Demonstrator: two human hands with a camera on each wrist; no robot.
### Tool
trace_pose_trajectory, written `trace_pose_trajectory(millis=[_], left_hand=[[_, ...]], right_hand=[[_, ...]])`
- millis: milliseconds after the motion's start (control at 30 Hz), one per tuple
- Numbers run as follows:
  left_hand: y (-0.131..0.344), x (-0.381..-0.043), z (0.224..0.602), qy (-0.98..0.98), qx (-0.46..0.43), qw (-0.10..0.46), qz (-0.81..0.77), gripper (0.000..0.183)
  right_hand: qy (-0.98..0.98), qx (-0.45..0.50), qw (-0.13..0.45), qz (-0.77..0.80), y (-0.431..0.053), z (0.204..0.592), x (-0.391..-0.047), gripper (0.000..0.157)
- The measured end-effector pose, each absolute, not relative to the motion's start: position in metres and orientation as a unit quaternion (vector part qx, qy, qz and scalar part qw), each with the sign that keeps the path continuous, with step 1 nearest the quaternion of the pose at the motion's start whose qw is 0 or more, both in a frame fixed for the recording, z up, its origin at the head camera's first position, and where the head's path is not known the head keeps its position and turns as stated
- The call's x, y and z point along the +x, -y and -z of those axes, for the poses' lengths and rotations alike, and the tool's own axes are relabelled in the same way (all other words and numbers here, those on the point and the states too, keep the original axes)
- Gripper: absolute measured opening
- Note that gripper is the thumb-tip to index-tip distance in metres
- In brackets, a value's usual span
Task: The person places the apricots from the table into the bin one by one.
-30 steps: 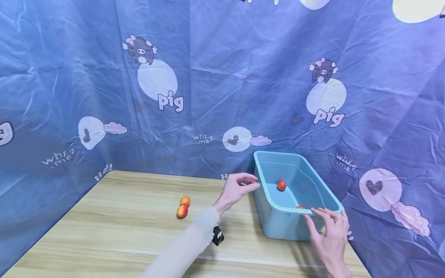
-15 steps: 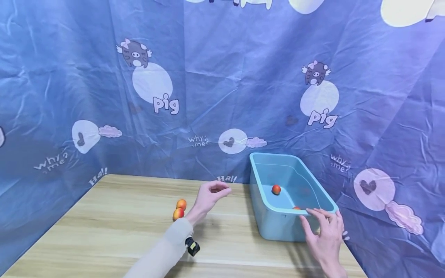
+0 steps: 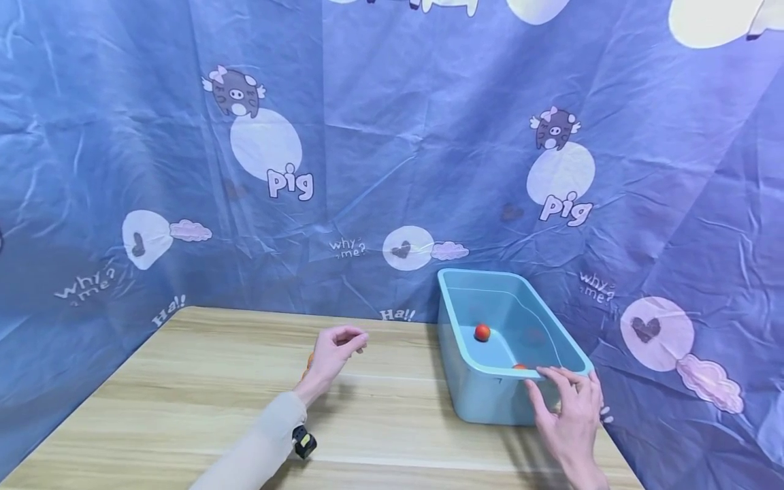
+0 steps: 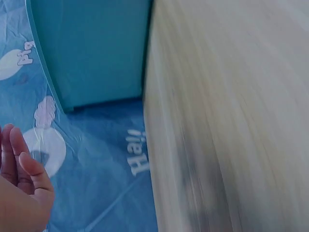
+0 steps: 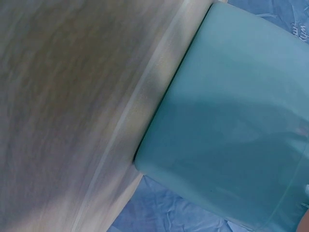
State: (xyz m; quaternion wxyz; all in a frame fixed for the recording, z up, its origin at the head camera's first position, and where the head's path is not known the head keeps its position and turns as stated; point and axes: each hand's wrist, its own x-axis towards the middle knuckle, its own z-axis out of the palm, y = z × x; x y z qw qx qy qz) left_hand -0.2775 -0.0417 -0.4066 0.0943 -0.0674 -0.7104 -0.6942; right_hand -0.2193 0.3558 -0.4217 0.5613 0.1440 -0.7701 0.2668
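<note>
My left hand (image 3: pixel 333 355) hovers over the wooden table, fingers loosely bent, holding nothing. Behind its wrist, two small orange-red round fruits (image 3: pixel 309 361) are mostly hidden. At the right stands a light blue plastic bin (image 3: pixel 468 388), whose front rim my right hand (image 3: pixel 572 415) grips, fingers over the edge and thumb on the outer wall. Inside the bin lie a red round fruit (image 3: pixel 482 333) and another orange-red one (image 3: pixel 520 367), largely covered by the front rim. In the left wrist view the left hand (image 4: pixel 24 188) has its fingers curved and bare.
The wood-grain table (image 3: pixel 184 401) carries the bin near its right edge. A blue cloth backdrop (image 3: pixel 367 136) with pig prints hangs right behind and beside the table. A small black device (image 3: pixel 303 442) sits on the left wrist.
My left hand has moved left, away from the bin, and now covers most of the two fruits on the table. My right hand keeps its place on the rim.
</note>
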Motion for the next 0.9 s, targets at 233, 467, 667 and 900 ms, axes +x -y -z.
trace_pose_trajectory(millis=[233, 467, 667, 900], left_hand=[[0.081, -0.281, 0.412, 0.726, -0.1, 0.086, 0.675, 0.026], [0.118, -0.287, 0.416, 0.756, -0.109, 0.05, 0.644, 0.037], [0.142, -0.291, 0.426, 0.8, -0.116, 0.012, 0.588, 0.033], [0.164, -0.288, 0.438, 0.812, -0.12, -0.039, 0.57, 0.039]], right_hand=[[0.763, 0.145, 0.569, -0.271, -0.354, 0.422, -0.222, 0.059], [0.763, 0.147, 0.567, -0.274, -0.354, 0.419, -0.22, 0.06], [0.766, 0.149, 0.56, -0.277, -0.354, 0.418, -0.219, 0.06], [0.768, 0.148, 0.558, -0.279, -0.354, 0.419, -0.22, 0.06]])
